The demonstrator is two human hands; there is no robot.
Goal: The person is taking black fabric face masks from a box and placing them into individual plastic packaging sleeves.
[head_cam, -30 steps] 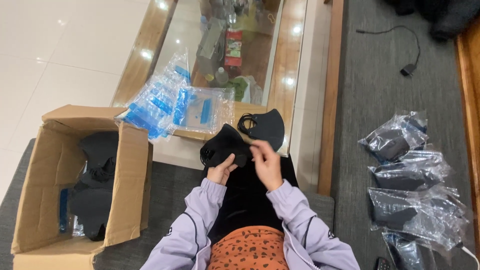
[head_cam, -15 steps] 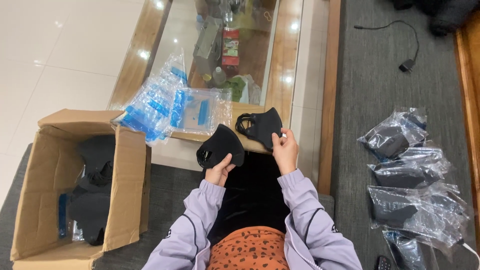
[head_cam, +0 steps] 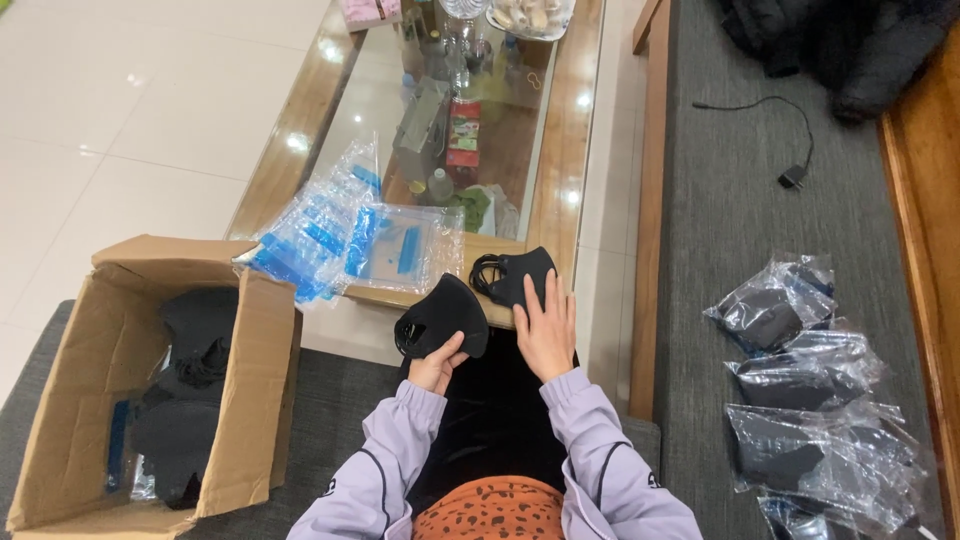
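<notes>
Two black masks: left fingers (head_cam: 440, 352) pinch one (head_cam: 442, 318), right fingers (head_cam: 548, 300) flat on another (head_cam: 515, 275).

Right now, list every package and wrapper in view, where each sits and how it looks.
Cardboard box: on the floor at left, brown, open, dark masks inside.
Empty bags: fanned on the table edge, clear plastic with blue stripes.
Bagged masks: row on the grey seat at right, clear crinkled bags around black masks.
Carton: under the glass tabletop, red and white, upright.
</notes>
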